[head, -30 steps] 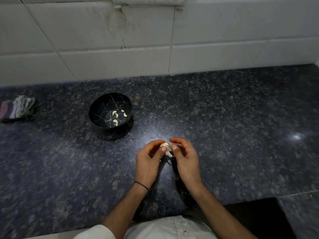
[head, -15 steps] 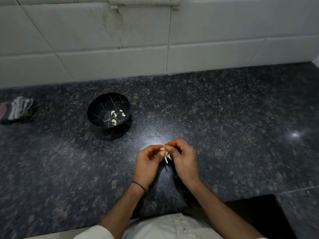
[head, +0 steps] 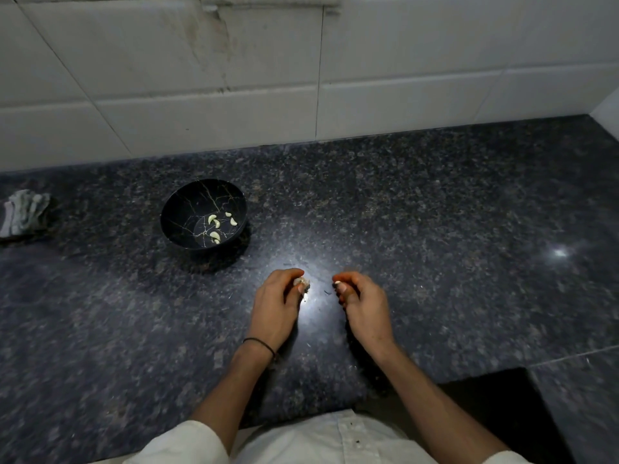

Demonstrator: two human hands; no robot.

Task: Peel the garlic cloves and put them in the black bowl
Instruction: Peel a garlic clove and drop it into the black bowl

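The bowl (head: 181, 212) holds about 5 peeled cloves (head: 214, 226). Right of it, nearer the person, the left hand (head: 276, 306) pinches papery garlic (head: 300, 282). Further right, the right hand (head: 365, 306) pinches a clove (head: 337, 283). Such fingertip pinches could let either slip onto the counter (head: 435, 229).

The counter (head: 435, 229) runs across the view with the tiled wall (head: 402, 78) rising behind it. The bowl (head: 181, 209) stands on the counter left of the middle, with several peeled cloves (head: 214, 221) lying in its bottom, and a cloth (head: 25, 212) lies at the far left edge, well apart from the bowl. In front of the bowl and to its right, the left hand (head: 278, 303), pinching a garlic piece (head: 301, 282), and the right hand (head: 365, 306), pinching a clove (head: 337, 283), sit side by side over the counter, near each other but apart.
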